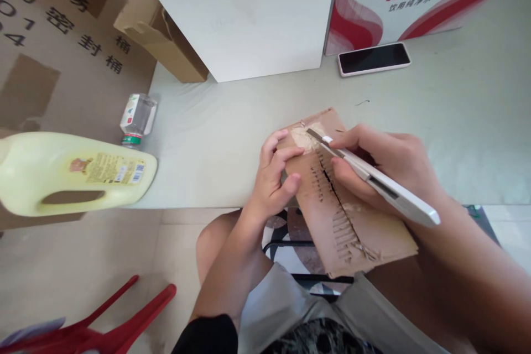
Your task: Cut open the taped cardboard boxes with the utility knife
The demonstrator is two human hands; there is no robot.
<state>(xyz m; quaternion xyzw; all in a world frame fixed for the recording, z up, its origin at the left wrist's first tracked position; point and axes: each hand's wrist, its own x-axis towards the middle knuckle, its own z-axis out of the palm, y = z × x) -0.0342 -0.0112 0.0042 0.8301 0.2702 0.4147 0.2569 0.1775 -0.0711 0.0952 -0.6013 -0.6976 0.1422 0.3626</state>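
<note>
A flat piece of cardboard point(315, 204) rests partly on the table edge and partly over my lap. Along its middle runs a long dark slit with many short cuts beside it, and a pale torn patch shows near its far end. My left hand point(277, 174) grips the cardboard's left edge, fingers on top and thumb at the side. In my right hand point(381, 160) is a white utility knife point(385, 185), held like a pen. Its blade points to the upper left, with the tip at the torn patch; whether it touches cannot be made out.
A phone point(374, 59) lies before a red and white carton point(373, 5). White boxes point(265, 22) stand at the back. On the left are a small clear bottle point(139, 116), a pale yellow jug point(74, 174) and a large cardboard box point(62, 66). A red chair point(103, 337) stands below.
</note>
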